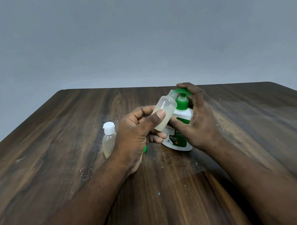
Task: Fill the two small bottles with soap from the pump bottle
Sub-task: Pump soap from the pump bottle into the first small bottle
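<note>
While the uncapped small bottle (167,106) is gripped by the left hand (137,134), the pump bottle (179,143) is clasped on the desk (70,122) by the right hand (200,122).

Colours and patterns: bottles, cap, table, wall

Pump bottle (178,140): white body, green pump head and collar, green label with white print. Open small bottle (164,113): translucent milky plastic, pale yellowish liquid inside. Capped small bottle (109,143): clear body, pale cloudy liquid, white cap. Half-hidden cap (144,149): bright green. Table (70,122): dark brown streaked wood grain, pale scuffs and flecks. Wall (133,30): plain grey-blue.
</note>
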